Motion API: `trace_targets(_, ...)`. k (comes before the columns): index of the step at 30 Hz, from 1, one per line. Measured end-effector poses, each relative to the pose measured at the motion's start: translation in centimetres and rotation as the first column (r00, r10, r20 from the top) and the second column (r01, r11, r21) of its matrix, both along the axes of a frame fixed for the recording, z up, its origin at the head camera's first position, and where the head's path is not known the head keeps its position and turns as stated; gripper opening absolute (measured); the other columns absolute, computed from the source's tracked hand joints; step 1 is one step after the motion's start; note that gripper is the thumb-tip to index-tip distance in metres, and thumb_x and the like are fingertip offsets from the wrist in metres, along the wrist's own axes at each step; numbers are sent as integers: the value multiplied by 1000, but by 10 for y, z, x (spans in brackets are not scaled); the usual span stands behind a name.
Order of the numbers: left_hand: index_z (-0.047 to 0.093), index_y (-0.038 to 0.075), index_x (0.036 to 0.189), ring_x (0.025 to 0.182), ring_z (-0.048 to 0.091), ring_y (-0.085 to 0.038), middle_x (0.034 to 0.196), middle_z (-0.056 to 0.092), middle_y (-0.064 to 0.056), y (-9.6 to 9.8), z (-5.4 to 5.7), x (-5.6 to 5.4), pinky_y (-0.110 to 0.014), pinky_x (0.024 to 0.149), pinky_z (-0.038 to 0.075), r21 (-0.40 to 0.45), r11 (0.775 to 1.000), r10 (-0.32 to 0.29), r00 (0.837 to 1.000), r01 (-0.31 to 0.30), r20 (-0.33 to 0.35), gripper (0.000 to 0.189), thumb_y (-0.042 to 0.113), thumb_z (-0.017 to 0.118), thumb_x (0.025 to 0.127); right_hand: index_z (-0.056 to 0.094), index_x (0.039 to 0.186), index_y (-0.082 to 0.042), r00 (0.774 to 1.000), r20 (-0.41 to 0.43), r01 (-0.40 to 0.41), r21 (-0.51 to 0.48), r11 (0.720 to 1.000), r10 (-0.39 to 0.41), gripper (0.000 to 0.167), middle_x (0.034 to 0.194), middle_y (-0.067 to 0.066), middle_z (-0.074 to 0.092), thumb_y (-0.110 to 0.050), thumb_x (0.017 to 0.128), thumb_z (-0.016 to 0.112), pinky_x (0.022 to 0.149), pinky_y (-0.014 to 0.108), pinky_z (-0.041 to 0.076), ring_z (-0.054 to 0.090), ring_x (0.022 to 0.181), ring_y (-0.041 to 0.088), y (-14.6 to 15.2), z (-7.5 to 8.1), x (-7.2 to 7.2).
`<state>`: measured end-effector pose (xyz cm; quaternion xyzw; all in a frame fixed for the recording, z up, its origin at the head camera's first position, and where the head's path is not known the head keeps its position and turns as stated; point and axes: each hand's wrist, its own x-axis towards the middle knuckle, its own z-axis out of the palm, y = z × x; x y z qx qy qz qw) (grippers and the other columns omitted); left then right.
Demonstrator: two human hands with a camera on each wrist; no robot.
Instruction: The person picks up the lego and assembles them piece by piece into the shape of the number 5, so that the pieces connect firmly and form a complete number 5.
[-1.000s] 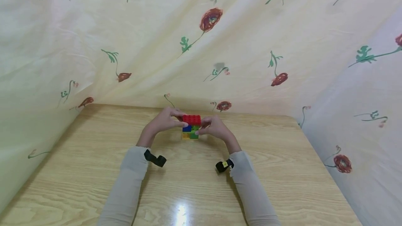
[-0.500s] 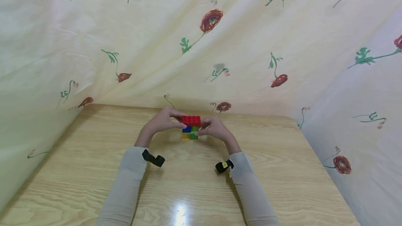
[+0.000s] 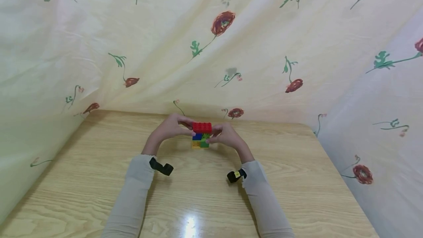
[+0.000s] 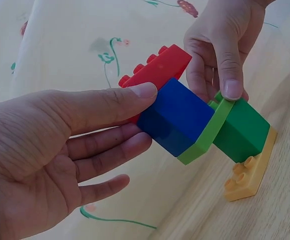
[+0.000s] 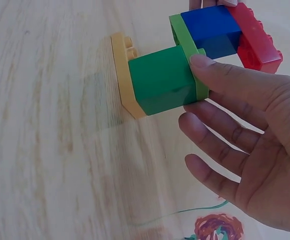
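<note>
A stack of toy building bricks stands upright at the back middle of the table in the head view. At its bottom is a yellow plate, then a dark green brick, a light green plate, a blue brick and a red brick on top. My left hand pinches the red brick, its thumb lying where red meets blue. From the other side my right hand pinches the light green plate, thumb in front, just above the dark green brick.
The wooden table ends at a pale floral cloth close behind the stack. More cloth hangs at both sides. Each wrist wears a black strap with a camera; the left strap and right strap hang over the table.
My left hand has shifted very slightly left, with its thumb a little lower on the stack. The right hand keeps its hold, and the bricks look arranged as before.
</note>
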<state>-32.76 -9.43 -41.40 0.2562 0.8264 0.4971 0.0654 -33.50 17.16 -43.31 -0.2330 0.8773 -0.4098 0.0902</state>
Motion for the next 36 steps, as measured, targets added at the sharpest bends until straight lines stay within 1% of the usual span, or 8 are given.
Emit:
trace_targets(6, 74, 6, 122, 104, 72, -25, 110, 78, -10, 0, -3, -1, -47, 98, 55, 30, 1000, -5, 1000, 5, 6, 40, 20, 84, 85, 79, 100, -11, 1000, -5, -7, 20, 1000, 7, 20, 91, 3, 76, -19, 83, 86, 80, 32, 52, 67, 88, 18, 1, 2, 2)
trace_targets(8, 74, 5, 122, 103, 73, -24, 110, 78, -10, 0, -4, -1, -47, 97, 55, 34, 999, -11, 1000, 11, 1, 40, 19, 83, 86, 79, 99, -10, 1000, -9, -13, 20, 1000, 13, 19, 91, 4, 76, -19, 83, 86, 80, 32, 53, 66, 88, 18, 1, 3, 3)
trace_targets(14, 75, 6, 121, 101, 73, -21, 108, 78, -9, -1, -5, -1, -44, 94, 56, 35, 999, -2, 1000, 2, 8, 39, 19, 84, 86, 79, 100, -8, 999, -19, -39, 10, 999, 39, 20, 91, 4, 77, -18, 84, 85, 79, 32, 54, 67, 87, 17, 1, 4, 5)
trace_targets(21, 73, 4, 124, 105, 72, -24, 116, 76, -11, -4, -6, -1, -38, 90, 58, 33, 999, 9, 1000, -10, 6, 41, 20, 82, 87, 79, 102, -8, 999, -28, -44, 12, 999, 44, 22, 94, 4, 77, -18, 83, 85, 82, 32, 55, 67, 87, 18, -1, 6, 7)
trace_targets(27, 71, 3, 126, 109, 70, -28, 121, 74, -15, -6, -7, -1, -44, 95, 56, 37, 999, 27, 1000, -27, 5, 42, 21, 80, 89, 78, 100, -8, 998, -38, -56, 33, 998, 57, 20, 95, 5, 77, -20, 85, 84, 82, 31, 55, 66, 88, 18, -4, 8, 8)
trace_targets(29, 71, 2, 126, 108, 70, -28, 119, 74, -16, -7, -8, -2, -45, 95, 56, 46, 999, 29, 1000, -30, 9, 41, 21, 79, 90, 78, 100, -7, 997, -39, -60, 38, 997, 61, 21, 97, 6, 77, -21, 85, 84, 82, 31, 55, 66, 89, 18, -5, 9, 7)
trace_targets(32, 72, 3, 126, 104, 71, -26, 118, 75, -15, -7, -8, -4, -42, 93, 57, 55, 998, 33, 999, -34, 28, 40, 23, 78, 91, 78, 104, -6, 997, -34, -62, 42, 997, 63, 25, 102, 7, 77, -22, 86, 83, 83, 32, 56, 67, 91, 18, -5, 10, 7)
trace_targets(36, 71, 5, 127, 105, 71, -25, 121, 74, -15, -8, -8, -6, -41, 94, 57, 50, 998, 42, 998, -44, 51, 41, 25, 77, 92, 77, 111, -5, 998, -23, -61, 36, 997, 62, 31, 110, 10, 77, -23, 87, 82, 85, 34, 57, 68, 94, 20, -4, 11, 6)
